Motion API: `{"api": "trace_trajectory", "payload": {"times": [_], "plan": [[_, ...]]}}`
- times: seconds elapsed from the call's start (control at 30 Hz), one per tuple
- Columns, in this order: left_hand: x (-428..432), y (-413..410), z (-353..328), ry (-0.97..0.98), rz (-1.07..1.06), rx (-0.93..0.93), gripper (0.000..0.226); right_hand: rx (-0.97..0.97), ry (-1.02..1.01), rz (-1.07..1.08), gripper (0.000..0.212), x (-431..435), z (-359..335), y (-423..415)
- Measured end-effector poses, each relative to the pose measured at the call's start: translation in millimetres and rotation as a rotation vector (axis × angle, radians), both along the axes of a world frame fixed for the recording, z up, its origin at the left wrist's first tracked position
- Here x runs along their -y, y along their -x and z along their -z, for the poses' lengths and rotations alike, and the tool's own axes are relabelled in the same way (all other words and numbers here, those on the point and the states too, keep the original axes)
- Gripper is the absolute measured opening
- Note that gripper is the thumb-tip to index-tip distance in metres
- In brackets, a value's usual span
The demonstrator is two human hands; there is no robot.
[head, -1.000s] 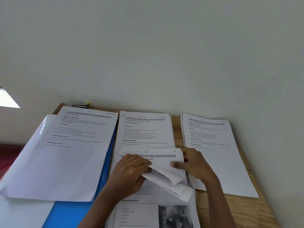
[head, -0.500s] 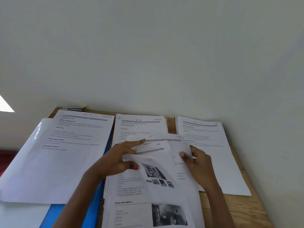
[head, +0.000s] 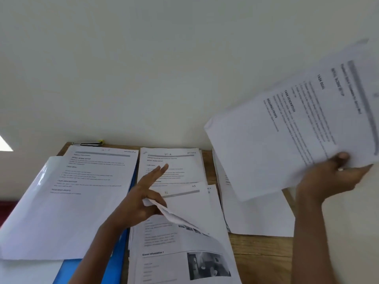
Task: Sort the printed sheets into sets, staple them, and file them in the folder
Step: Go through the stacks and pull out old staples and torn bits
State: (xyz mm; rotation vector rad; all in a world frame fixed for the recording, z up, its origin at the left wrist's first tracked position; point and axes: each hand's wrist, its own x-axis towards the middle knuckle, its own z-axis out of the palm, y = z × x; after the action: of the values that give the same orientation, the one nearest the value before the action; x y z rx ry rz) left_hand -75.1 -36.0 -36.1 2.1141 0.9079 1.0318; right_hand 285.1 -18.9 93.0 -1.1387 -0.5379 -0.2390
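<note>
Your right hand (head: 332, 177) grips a raised set (head: 287, 130), thumb on top. Your left hand (head: 141, 201) pinches a lifted corner of the stack (head: 194, 214), two fingers (head: 159, 172) straight; the folder (head: 118, 261) lies left of them.

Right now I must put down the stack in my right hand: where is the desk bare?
The desk is bare at its near right corner, in front of the right pile, and in a narrow strip between that pile and the middle pile. Left and middle are crowded with sheets.
</note>
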Motion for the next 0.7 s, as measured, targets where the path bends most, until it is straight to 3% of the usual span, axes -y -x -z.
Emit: {"api": "trace_trajectory", "payload": {"times": [0.1,0.2,0.4,0.53,0.63,0.7], "plan": [[2.1,0.7,-1.1,-0.021,-0.013,0.049,0.012,0.073,0.136,-0.018,0.036,-6.0,9.8,1.0],[3.9,0.4,-4.8,0.014,-0.014,0.116,0.017,0.302,0.359,-0.086,0.019,-3.5,32.9,15.0],[3.7,4.7,-11.4,0.075,-0.083,0.071,0.034,0.614,0.685,-0.498,0.027,11.9,76.2,48.6],[-1.2,1.5,-15.0,0.103,-0.106,0.039,0.039,0.624,0.932,-0.723,0.015,21.2,90.0,56.7],[-6.9,-5.9,-11.6,0.042,-0.068,0.013,0.049,0.608,1.052,-0.865,0.036,35.8,98.1,66.4],[-8.6,-13.8,-10.4,0.036,-0.043,-0.024,0.044,0.519,1.092,-0.936,0.053,45.6,98.5,80.9]]}}
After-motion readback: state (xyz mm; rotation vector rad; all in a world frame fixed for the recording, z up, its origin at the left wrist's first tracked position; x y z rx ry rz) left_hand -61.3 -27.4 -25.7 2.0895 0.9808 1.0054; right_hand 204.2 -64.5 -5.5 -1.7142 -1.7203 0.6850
